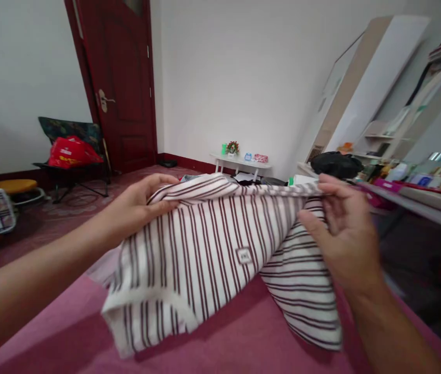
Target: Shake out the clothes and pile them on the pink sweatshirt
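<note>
A white shirt with dark stripes [212, 244] hangs between my hands over a pink cloth surface [239, 332]. My left hand [152, 200] pinches its folded upper edge at the left, thumb in front. At the right end of that edge, my right hand [345, 228] grips the fabric between thumb and fingers. A small square label sits on the front of the shirt. One striped sleeve droops below my right hand, and a pale neckband curves along the lower left.
A small white table [239, 161] with a potted plant stands by the far wall. On a folding chair [76, 124] at left lies a red bag [74, 152]. A cluttered desk [430, 200] lines the right side. A dark red door [121, 83] is behind.
</note>
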### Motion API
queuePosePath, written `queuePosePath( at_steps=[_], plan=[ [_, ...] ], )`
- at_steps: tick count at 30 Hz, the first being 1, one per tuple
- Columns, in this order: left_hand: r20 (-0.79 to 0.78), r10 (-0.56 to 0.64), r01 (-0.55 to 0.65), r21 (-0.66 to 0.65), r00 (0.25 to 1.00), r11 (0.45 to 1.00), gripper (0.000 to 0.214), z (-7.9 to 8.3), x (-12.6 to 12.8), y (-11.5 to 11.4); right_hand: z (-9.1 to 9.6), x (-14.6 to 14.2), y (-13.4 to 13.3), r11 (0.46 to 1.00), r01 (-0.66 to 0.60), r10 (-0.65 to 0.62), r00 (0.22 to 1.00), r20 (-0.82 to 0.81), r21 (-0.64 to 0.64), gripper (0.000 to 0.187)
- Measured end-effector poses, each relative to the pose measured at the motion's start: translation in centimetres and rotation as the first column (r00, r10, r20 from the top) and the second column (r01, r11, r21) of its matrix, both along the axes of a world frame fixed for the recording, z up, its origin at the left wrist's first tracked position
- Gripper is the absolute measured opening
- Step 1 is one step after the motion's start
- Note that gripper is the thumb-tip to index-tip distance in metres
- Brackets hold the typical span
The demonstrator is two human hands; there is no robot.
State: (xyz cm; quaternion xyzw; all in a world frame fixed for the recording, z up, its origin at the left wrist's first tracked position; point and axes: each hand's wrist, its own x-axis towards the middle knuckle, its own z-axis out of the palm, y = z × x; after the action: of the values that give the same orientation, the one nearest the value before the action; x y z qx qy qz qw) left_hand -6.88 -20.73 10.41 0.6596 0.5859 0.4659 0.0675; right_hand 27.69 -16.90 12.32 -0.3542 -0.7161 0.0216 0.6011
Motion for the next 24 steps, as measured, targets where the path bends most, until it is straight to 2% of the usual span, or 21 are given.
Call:
queuePosePath(
  at_steps=[2,4,6,8,10,12,14,17,19,20,22,24],
  plan=[
    [-0.063,-0.023,0.024,0.008,0.998,1.000,0.061,-0.6,0.2,2.1,-2.9,0.8,2.7,0.967,0.120,-0.053,0.957,0.285,-0.223,0.080],
    [-0.205,-0.113,0.099,-0.080,0.972,0.992,0.063,-2.2,0.7,2.4,-5.8,1.9,4.8,0.872,0.251,0.035,0.824,0.565,-0.420,0.095],
    [-0.345,-0.233,0.161,-0.225,0.909,0.961,0.075,-4.5,1.6,1.2,-8.0,2.9,5.9,0.759,0.369,0.160,0.693,0.703,-0.537,0.101],
    [-0.421,-0.340,0.188,-0.361,0.841,0.913,0.095,-6.7,2.7,-0.4,-9.2,3.4,6.1,0.698,0.401,0.265,0.626,0.734,-0.594,0.103],
    [-0.462,-0.393,0.175,-0.445,0.795,0.878,0.108,-8.4,3.8,-1.3,-9.4,3.3,5.6,0.685,0.354,0.362,0.593,0.719,-0.636,0.105],
    [-0.490,-0.380,0.128,-0.471,0.784,0.873,0.106,-9.4,4.7,-1.1,-9.2,2.7,5.0,0.669,0.336,0.419,0.565,0.710,-0.663,0.108],
    [-0.497,-0.348,0.085,-0.477,0.795,0.875,0.087,-9.5,5.3,-0.3,-9.0,1.8,4.4,0.660,0.339,0.440,0.550,0.710,-0.670,0.105],
    [-0.453,-0.363,0.091,-0.517,0.815,0.851,0.049,-8.0,5.8,-0.1,-8.3,0.6,2.9,0.709,0.242,0.454,0.562,0.692,-0.662,0.077],
    [-0.333,-0.471,0.226,-0.566,0.817,0.793,0.038,-5.8,5.7,-1.5,-6.9,0.3,1.3,0.705,0.151,0.530,0.538,0.656,-0.693,0.063],
    [-0.237,-0.536,0.318,-0.591,0.810,0.742,0.034,-4.4,5.4,-2.6,-5.9,0.2,0.4,0.676,0.121,0.581,0.519,0.627,-0.727,0.059],
    [0.008,-0.648,0.502,-0.639,0.761,0.582,0.030,-1.5,4.1,-5.0,-3.4,0.3,-1.1,0.580,0.074,0.691,0.481,0.539,-0.811,0.053],
    [0.172,-0.634,0.551,-0.691,0.754,0.468,0.022,1.2,2.2,-6.3,-0.7,0.0,-1.3,0.487,0.027,0.767,0.466,0.442,-0.873,0.046]
  ],
)
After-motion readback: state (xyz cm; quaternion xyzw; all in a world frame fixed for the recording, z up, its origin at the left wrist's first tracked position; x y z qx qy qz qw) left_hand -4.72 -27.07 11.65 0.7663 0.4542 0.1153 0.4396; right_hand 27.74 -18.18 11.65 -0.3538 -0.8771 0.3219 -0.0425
